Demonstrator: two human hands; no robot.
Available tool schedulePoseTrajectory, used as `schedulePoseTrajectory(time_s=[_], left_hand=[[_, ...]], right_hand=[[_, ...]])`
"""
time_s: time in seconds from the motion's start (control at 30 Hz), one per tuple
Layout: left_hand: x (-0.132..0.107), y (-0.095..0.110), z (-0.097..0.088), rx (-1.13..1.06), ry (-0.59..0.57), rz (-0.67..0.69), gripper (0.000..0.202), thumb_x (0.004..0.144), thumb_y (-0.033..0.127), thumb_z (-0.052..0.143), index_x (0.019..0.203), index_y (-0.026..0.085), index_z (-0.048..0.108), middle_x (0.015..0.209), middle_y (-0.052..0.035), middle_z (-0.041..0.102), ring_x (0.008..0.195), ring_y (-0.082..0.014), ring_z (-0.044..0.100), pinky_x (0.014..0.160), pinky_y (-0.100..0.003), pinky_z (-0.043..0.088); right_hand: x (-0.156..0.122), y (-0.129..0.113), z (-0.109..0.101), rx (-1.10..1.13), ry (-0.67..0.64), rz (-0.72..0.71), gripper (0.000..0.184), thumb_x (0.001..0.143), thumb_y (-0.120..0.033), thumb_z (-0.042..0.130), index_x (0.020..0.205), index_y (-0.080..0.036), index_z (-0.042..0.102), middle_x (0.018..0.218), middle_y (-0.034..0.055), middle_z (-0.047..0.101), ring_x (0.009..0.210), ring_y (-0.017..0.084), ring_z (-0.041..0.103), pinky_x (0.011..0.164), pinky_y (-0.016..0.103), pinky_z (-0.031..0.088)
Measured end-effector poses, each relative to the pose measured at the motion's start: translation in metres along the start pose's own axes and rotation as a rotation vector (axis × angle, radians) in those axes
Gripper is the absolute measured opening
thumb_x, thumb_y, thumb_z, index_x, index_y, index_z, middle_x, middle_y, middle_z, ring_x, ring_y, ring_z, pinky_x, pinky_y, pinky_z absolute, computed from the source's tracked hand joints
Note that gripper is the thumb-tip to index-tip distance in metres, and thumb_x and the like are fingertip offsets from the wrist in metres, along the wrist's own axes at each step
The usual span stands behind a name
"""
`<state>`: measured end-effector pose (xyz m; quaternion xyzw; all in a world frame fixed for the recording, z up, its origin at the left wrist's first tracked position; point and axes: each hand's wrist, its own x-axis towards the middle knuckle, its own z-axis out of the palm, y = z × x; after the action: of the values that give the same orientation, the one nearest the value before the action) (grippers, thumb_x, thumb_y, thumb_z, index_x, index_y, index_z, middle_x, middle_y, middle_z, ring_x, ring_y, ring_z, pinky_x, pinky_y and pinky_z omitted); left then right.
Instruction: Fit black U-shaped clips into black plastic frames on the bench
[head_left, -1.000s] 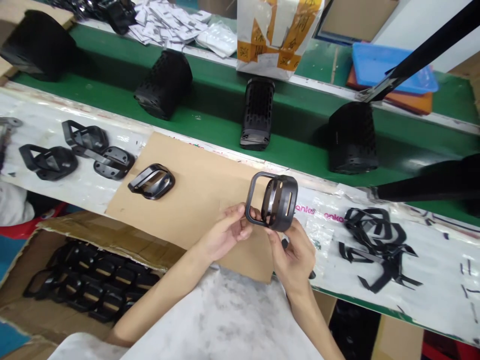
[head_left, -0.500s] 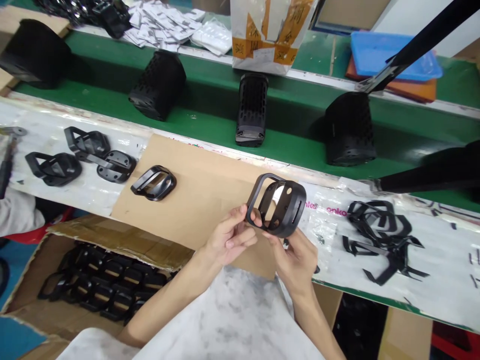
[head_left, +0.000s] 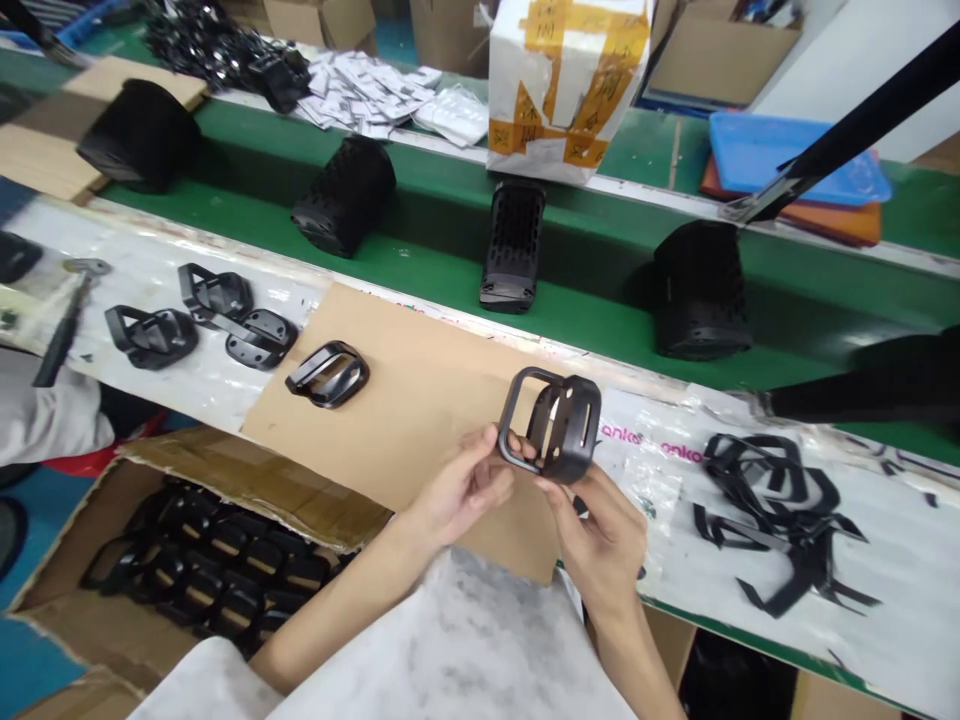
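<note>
Both my hands hold one black plastic frame part above a brown cardboard sheet on the bench. My left hand pinches its left rim with fingers closed. From below on the right, my right hand grips it, fingers curled under the part. The part has a rounded square opening and slots in its side wall. A similar black part lies on the cardboard to the left.
More black parts lie on the white bench at left, near a hammer. A carton of such parts stands below. Black trimmings lie at right. Black housings ride the green conveyor; a taped box stands behind.
The held part has been turned slightly between my hands and stays above the cardboard. The view has shifted a little; the housings on the conveyor keep about the same places.
</note>
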<state>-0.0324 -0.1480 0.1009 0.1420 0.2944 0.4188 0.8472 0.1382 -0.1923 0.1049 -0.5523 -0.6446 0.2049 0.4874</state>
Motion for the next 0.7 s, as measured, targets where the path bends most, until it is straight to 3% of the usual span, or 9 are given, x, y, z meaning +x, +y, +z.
schedulePoseTrajectory(time_s=[0.13,0.33,0.43,0.53,0.6,0.7], left_hand=[[0.000,0.002,-0.012,0.257,0.045,0.105,0.045,0.094,0.059,0.076,0.100,0.014,0.075,0.112,-0.0120,0.076,0.055,-0.0063,0.058,0.054,-0.023,0.040],[-0.004,0.002,-0.018,0.339,0.044,0.120,0.049,0.094,0.062,0.074,0.103,0.015,0.075,0.112,-0.0131,0.074,0.073,-0.0143,0.067,0.069,-0.028,0.048],[-0.004,0.004,-0.018,0.452,0.045,0.144,0.052,0.093,0.067,0.073,0.103,0.016,0.072,0.096,-0.0075,0.070,0.075,-0.0156,0.063,0.070,-0.028,0.046],[-0.004,0.011,-0.022,0.798,0.102,0.165,0.052,0.099,0.067,0.063,0.083,0.017,0.064,0.070,0.0023,0.052,0.066,-0.0131,0.049,0.063,-0.028,0.034],[-0.003,0.016,-0.027,1.055,0.106,0.105,0.056,0.103,0.065,0.055,0.071,0.019,0.056,0.063,0.0041,0.043,0.061,-0.0130,0.042,0.061,-0.030,0.028],[-0.002,0.019,-0.034,1.233,0.099,0.006,0.053,0.106,0.059,0.048,0.071,0.020,0.053,0.062,0.0033,0.046,0.061,-0.0144,0.044,0.062,-0.031,0.029]], right_hand=[[-0.002,0.004,-0.001,-0.008,-0.007,-0.113,0.023,0.094,-0.002,0.076,0.102,-0.023,0.078,0.098,0.0049,0.079,0.086,0.021,0.076,0.076,0.033,0.061],[-0.005,0.008,0.005,-0.026,-0.006,-0.118,0.024,0.094,-0.003,0.075,0.103,-0.024,0.078,0.098,0.0051,0.080,0.087,0.023,0.078,0.077,0.036,0.063],[-0.006,0.012,0.005,-0.046,-0.019,-0.128,0.024,0.095,-0.003,0.074,0.106,-0.024,0.078,0.100,0.0055,0.079,0.089,0.023,0.077,0.081,0.036,0.063],[-0.008,0.017,0.006,-0.074,-0.044,-0.161,0.023,0.095,-0.002,0.074,0.106,-0.022,0.076,0.099,0.0055,0.078,0.088,0.022,0.076,0.083,0.035,0.062],[-0.009,0.020,0.007,-0.092,-0.074,-0.192,0.019,0.096,-0.004,0.074,0.104,-0.021,0.075,0.098,0.0055,0.077,0.087,0.021,0.076,0.082,0.035,0.062],[-0.011,0.024,0.009,-0.108,-0.137,-0.218,0.012,0.100,-0.010,0.072,0.101,-0.021,0.075,0.096,0.0054,0.077,0.085,0.022,0.076,0.081,0.035,0.062]])
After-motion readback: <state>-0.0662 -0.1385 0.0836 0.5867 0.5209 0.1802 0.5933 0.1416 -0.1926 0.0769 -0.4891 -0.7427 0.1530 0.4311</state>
